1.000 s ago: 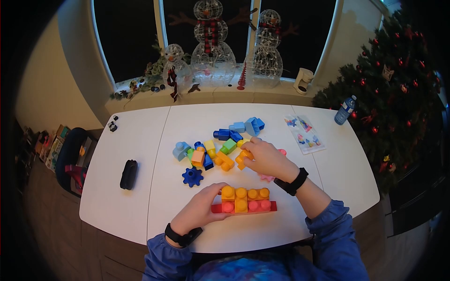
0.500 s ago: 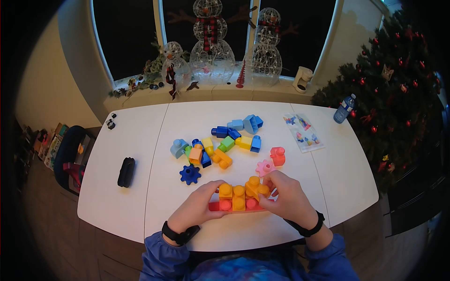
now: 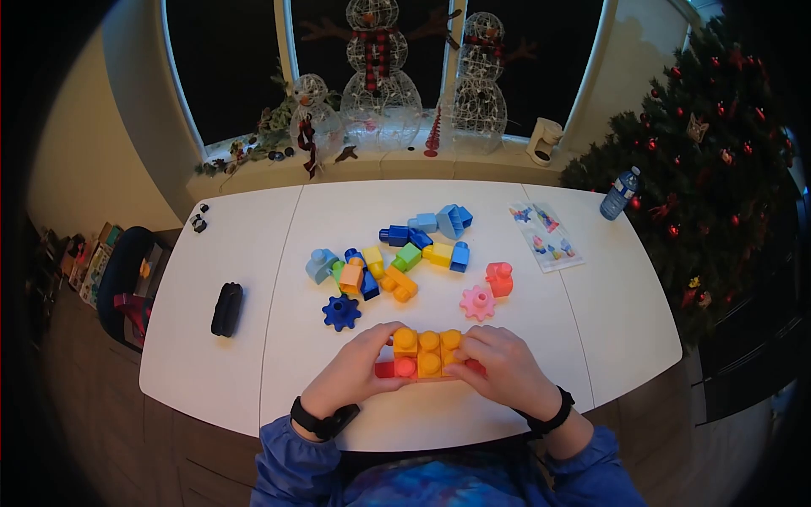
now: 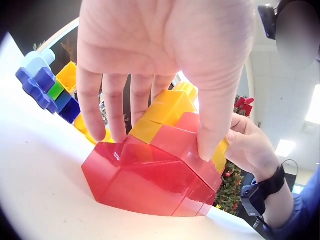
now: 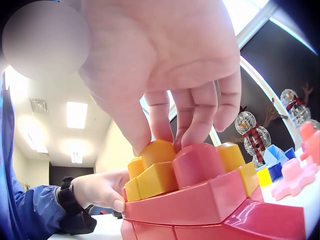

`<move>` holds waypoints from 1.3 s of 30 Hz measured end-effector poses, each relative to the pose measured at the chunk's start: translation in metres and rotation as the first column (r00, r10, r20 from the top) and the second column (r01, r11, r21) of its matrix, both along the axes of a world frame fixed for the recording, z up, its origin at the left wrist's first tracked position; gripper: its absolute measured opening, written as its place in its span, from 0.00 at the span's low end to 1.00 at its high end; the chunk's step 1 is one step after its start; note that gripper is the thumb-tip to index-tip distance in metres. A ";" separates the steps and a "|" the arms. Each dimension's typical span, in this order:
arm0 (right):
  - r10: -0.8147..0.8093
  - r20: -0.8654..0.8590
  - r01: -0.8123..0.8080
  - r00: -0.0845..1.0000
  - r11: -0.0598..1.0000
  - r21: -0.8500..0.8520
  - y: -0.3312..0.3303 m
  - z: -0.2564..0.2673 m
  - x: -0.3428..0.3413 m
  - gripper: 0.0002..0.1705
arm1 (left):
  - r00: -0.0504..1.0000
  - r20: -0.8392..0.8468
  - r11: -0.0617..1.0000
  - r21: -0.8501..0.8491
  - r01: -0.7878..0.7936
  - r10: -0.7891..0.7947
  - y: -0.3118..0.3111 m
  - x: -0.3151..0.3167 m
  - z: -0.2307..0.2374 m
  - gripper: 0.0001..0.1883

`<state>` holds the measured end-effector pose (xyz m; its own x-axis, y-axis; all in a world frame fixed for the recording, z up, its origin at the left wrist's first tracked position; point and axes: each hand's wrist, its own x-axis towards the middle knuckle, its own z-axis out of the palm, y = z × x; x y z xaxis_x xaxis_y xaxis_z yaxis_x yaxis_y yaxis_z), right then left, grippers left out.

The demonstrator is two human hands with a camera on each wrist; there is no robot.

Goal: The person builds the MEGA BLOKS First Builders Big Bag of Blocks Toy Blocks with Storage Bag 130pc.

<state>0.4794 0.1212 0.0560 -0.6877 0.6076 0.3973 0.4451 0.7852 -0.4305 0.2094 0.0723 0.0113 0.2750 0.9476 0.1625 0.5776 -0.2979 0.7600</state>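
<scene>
A built piece of red, pink and orange blocks (image 3: 429,364) stands near the table's front edge. The left hand (image 3: 355,372) grips its left end; in the left wrist view that hand's thumb lies along the pink block (image 4: 175,141) and its fingers along the far side, above the red base (image 4: 145,182). The right hand (image 3: 503,367) pinches an orange block (image 5: 159,172) on top at the right, beside a pink stud (image 5: 199,165). The underside of that orange block is hidden.
Loose blue, green, yellow and orange blocks (image 3: 400,284) lie behind the hands, with a blue gear (image 3: 341,313), a pink gear (image 3: 478,302) and a pink block (image 3: 499,279). A black case (image 3: 226,309) is left; a leaflet (image 3: 547,237) and bottle (image 3: 620,193) are back right.
The right hand has come from the loose blocks to the built piece with an orange block, which was tilted half a second ago and now sits level in line. The left hand keeps its grip.
</scene>
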 end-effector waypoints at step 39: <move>0.037 -0.197 -0.089 0.980 0.960 -0.264 0.034 0.037 -0.003 0.29 | 0.971 0.235 0.979 0.204 -0.017 -0.032 0.024 0.005 0.050 0.26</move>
<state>0.4764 0.1557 0.0929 -0.6570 0.6677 0.3500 0.2887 0.6517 -0.7014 0.2147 0.0965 0.0610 0.2127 0.8859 0.4123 0.3858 -0.4638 0.7975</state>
